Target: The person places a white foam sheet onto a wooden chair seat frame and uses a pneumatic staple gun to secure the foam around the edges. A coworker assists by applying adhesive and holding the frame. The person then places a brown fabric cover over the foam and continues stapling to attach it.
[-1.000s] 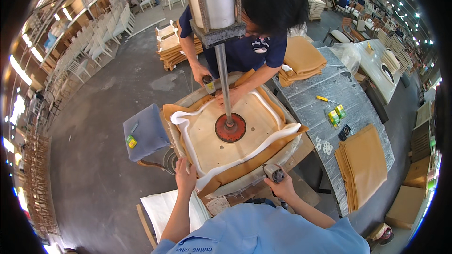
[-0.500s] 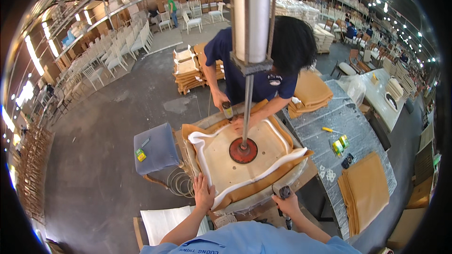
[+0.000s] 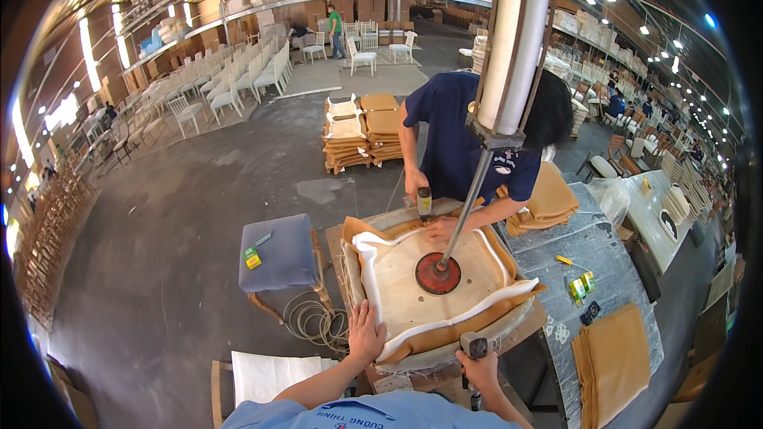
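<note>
A pale wooden seat board (image 3: 397,290) lies under a red round press foot (image 3: 438,273). White padding (image 3: 367,262) and a tan cover (image 3: 509,299) stand up around its edges. My left hand (image 3: 367,334) rests with outstretched fingers on the near left corner of the cover. In my right hand (image 3: 479,369) is a dark staple gun (image 3: 474,345), held at the near right side of the cover. Across from me, a co-worker's hand (image 3: 415,183) grips another staple gun (image 3: 424,202) at the far edge; their other hand (image 3: 443,229) presses there.
The press column (image 3: 509,48) rises between me and the co-worker. At left, a blue-grey padded stool (image 3: 274,242) stands beside a coiled hose (image 3: 306,322). To the right, a worktable (image 3: 548,242) carries folded tan covers (image 3: 608,357), small green-yellow boxes (image 3: 582,286) and a yellow-handled cutter (image 3: 563,260).
The whole view has shifted, so the seat and press appear farther right and slightly lower. Both my hands keep their places at the cover, the right still holding the staple gun.
</note>
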